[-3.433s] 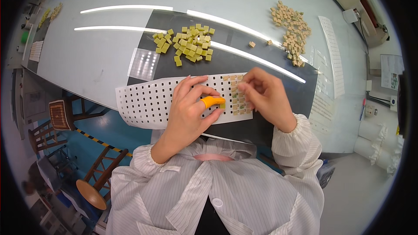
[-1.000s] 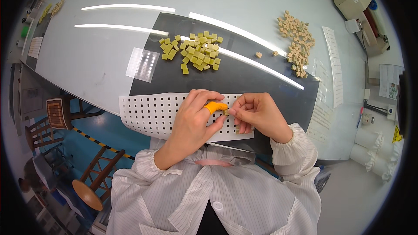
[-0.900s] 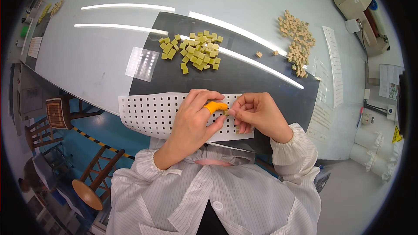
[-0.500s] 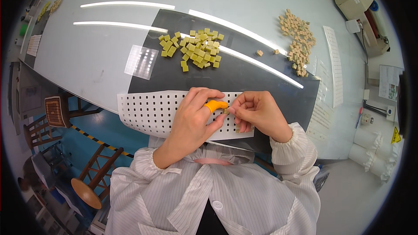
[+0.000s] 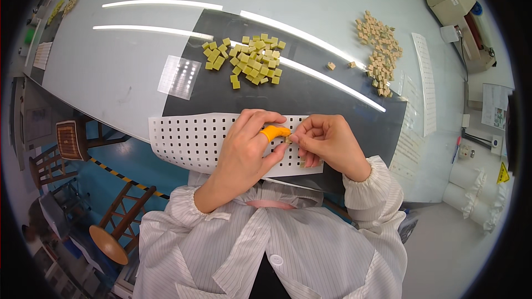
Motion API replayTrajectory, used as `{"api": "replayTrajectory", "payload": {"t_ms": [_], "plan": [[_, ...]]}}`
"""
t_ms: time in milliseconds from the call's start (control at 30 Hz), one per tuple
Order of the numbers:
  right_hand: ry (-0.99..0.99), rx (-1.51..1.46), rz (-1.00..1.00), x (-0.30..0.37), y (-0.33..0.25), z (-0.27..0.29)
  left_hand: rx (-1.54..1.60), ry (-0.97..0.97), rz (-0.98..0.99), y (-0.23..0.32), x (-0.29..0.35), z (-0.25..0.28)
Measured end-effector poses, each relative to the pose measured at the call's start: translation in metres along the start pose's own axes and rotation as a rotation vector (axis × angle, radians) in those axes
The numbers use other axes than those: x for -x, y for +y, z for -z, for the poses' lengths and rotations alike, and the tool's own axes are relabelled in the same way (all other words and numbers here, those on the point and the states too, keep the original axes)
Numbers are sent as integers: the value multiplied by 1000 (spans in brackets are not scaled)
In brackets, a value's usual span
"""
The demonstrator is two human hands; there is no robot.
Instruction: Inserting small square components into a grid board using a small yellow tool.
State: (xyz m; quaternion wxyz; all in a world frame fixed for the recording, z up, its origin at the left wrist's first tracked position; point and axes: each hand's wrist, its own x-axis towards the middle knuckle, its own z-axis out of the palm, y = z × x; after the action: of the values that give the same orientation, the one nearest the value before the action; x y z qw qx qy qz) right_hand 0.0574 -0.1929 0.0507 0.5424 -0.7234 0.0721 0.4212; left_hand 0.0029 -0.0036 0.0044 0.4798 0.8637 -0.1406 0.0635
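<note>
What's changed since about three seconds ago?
The right hand has moved left over the white perforated sheet, to a small piece by the left hand; whether it's gripped is unclear. The left hand stays at the sheet; the green cubes and tan cubes look unchanged.

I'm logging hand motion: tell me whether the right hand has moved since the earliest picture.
Yes. Judged against the pile of yellow-green cubes, the right hand has moved left and closer to the person's body.
</note>
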Motion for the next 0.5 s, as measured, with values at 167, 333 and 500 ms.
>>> {"api": "replayTrajectory", "payload": {"t_ms": [167,333,500], "plan": [[69,116,94,2,4,-4,-10,0,-20,-1,0,-1],[38,-2,102,1,1,6,36,66,31,3,1,-1],[96,-67,148,10,-4,16,89,106,72,4,5,-1]]}}
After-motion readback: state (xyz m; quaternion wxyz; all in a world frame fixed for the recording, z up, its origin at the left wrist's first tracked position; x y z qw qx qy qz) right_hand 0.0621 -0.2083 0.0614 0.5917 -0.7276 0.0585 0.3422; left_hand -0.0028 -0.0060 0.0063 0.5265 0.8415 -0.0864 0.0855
